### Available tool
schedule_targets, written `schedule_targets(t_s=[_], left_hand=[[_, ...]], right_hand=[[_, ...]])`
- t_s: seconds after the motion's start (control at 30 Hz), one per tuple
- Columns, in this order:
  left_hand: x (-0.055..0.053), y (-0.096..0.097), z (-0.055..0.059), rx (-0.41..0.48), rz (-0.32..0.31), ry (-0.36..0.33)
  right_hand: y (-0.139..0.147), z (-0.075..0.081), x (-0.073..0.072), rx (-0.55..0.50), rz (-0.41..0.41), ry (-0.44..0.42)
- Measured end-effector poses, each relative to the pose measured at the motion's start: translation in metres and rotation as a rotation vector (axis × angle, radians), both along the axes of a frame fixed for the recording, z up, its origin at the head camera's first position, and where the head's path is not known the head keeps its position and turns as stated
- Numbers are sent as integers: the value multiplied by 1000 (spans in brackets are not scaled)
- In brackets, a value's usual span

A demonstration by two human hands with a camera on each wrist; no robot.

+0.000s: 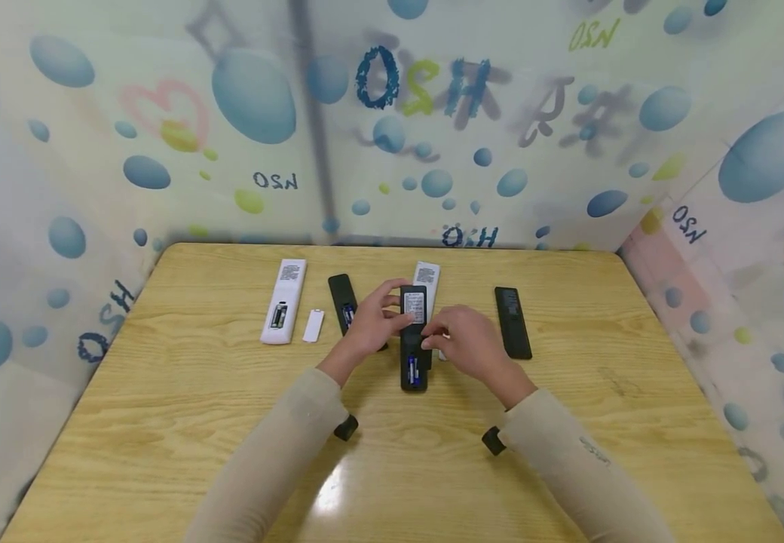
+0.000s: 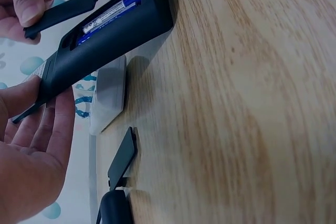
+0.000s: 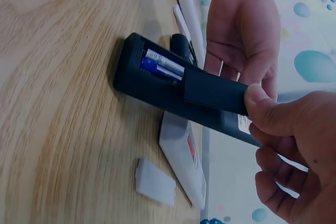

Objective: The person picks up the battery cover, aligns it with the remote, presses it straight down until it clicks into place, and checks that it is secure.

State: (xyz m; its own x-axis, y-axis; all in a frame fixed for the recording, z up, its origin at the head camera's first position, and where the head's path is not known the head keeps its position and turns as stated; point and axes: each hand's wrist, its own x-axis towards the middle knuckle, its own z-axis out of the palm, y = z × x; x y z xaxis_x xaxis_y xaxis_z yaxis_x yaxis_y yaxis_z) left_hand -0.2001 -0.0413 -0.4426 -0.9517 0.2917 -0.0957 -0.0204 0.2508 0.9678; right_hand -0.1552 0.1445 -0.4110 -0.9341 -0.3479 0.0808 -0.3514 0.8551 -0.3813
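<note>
A black remote control (image 1: pixel 407 345) is tilted face down in the middle, its lower end at the tabletop. My left hand (image 1: pixel 372 324) grips its far end, thumb on the labelled back and fingers beneath. Blue and silver batteries (image 2: pixel 111 17) lie in its uncovered compartment. Between thumb and fingers, my right hand (image 1: pixel 471 341) pinches a thin black battery cover (image 3: pixel 214 93). The cover is held just above the remote's back, apart from the compartment in the left wrist view.
On the wooden table (image 1: pixel 568 430), a white remote (image 1: pixel 290 285) with batteries showing lies left, beside a white cover (image 1: pixel 313 326). A black remote (image 1: pixel 341 289) lies near my left hand. Another white remote (image 1: pixel 429 271) is behind the held one; a black remote (image 1: pixel 514 326) lies right.
</note>
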Motion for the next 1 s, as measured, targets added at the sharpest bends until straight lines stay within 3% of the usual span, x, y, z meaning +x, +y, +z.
schedule_targets(t_s=[0.8, 1.0], left_hand=[[-4, 0, -6, 11, 7, 19], [-3, -1, -7, 16, 12, 22]], right_hand=[[-15, -9, 1, 77, 77, 19], [-14, -18, 5, 155, 191, 134]])
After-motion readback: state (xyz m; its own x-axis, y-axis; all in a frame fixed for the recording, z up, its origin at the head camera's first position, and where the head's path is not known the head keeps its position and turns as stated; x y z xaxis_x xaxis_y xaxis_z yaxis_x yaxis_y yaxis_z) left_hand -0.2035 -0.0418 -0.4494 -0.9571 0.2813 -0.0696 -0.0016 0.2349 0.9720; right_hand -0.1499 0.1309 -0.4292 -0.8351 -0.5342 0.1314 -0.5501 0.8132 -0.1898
